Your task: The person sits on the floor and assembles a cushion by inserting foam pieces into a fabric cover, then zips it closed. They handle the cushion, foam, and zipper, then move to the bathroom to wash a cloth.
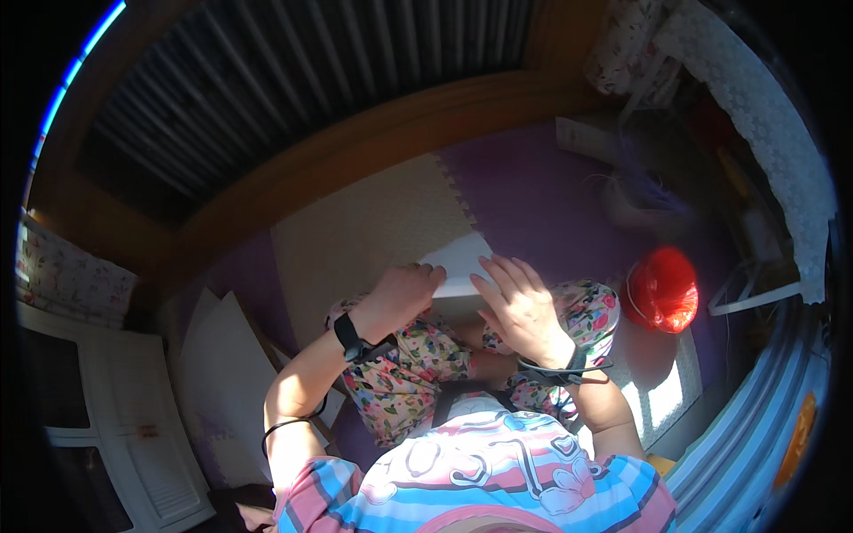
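Note:
A white sheet of paper [460, 266], its lower edge straight, is held up over my crossed legs in floral trousers. My left hand [404, 291] is closed on its left side, fingertips at the near left corner. On the right side of the sheet rest the fingertips of my right hand [522, 304]. Those fingers are stretched out and slightly apart, with the thumb separate from them below the paper's edge. The undersides of the sheet and of my fingers are hidden. A dark watch [347, 335] is on my left wrist, and dark bands [569, 366] circle the right.
A shiny red round bundle [663, 290] stands by my right knee. Beige and purple foam mats [373, 213] cover the floor. White boards [222, 373] lie at the left, near a white cabinet [124, 409]. A striped blue cloth [755, 417] hangs at the right.

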The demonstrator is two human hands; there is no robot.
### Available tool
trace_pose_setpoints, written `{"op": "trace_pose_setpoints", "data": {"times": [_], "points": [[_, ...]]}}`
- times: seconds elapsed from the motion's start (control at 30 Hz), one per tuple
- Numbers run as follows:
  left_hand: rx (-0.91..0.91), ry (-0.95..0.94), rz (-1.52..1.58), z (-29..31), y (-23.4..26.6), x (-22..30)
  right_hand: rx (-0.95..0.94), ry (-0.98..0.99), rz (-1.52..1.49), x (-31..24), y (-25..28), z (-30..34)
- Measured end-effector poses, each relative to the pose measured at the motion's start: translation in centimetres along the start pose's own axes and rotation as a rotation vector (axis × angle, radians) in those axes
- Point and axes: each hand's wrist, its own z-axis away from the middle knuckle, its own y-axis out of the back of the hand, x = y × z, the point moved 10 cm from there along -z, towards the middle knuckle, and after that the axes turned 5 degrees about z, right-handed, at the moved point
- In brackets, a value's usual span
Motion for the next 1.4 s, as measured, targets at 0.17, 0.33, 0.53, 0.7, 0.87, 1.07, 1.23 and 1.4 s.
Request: {"op": "trace_pose_setpoints", "data": {"times": [0.17,0.33,0.53,0.7,0.87,1.07,1.23,1.4], "points": [[-0.046,-0.137,-0.072,-1.0,-1.3,7.0,-0.235,-0.145,-0.015,1.3,-3.4,3.5],[0.189,-0.032,0.219,-0.9,1.6,5.3,-0.005,-0.429,-0.162,7.3,0.9,10.7],[0.168,0.417,0.401,3.4,-0.4,-4.6,0.517,-1.276,-0.666,20.6,2.8,32.7],[0.175,0.543,0.409,8.4,-2.9,-9.1,0.718,-1.826,-0.584,21.2,0.9,52.0],[0.329,0.646,0.521,13.6,-3.4,-11.7,0.754,-2.08,-0.413,18.7,-2.3,59.6],[0.658,0.952,0.637,27.1,-3.8,-13.9,0.61,-2.204,-0.052,18.5,-2.5,63.0],[1.085,1.346,0.196,46.4,-5.4,-9.4,0.4,-1.912,0.543,20.0,1.8,58.8],[1.159,1.802,-0.996,61.9,-9.1,4.1,0.862,-1.217,0.336,23.3,7.5,41.6]]}}
